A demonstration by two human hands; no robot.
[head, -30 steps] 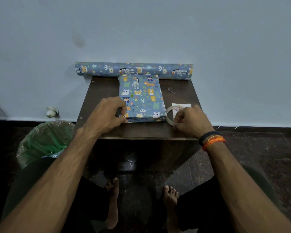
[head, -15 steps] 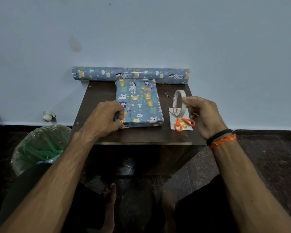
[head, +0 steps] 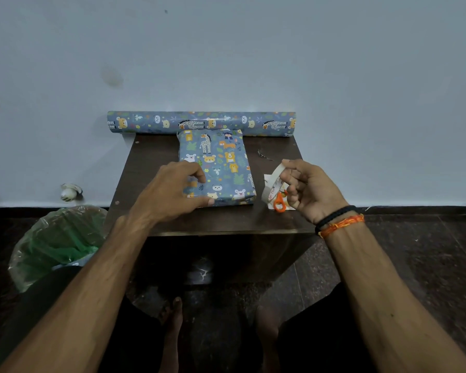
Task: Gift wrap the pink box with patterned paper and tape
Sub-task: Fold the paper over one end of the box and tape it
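The box (head: 218, 168) lies flat near the middle of the dark brown surface (head: 226, 219), fully covered in blue patterned paper printed with cartoon animals. No pink shows anywhere on it. Its far end sits just in front of the paper roll (head: 201, 123), which lies across the back edge of the surface against the wall (head: 226, 49).

The left hand (head: 170, 192) rests over the box's near left corner. Its fingers are bent, with fingertips on the top face and the thumb lying along the near edge; whether it presses or only touches cannot be told.

The right hand (head: 311, 188) is raised to the right of the box, apart from it. Its thumb and fingers pinch the tape roll (head: 273, 184), held on edge and tilted, with the ring's opening turned toward the box. Black and orange bands (head: 339, 220) circle the right wrist.

Behind the tape roll, orange-handled scissors (head: 279, 204) lie on a small white card (head: 267, 180) on the surface. Only one handle loop is clearly seen; the blades are hidden. A small dark scrap (head: 264, 155) lies further back on the right side of the surface.

On the floor to the left stands a bin lined with a green bag (head: 57, 246). Bare feet (head: 172, 319) show below the surface.
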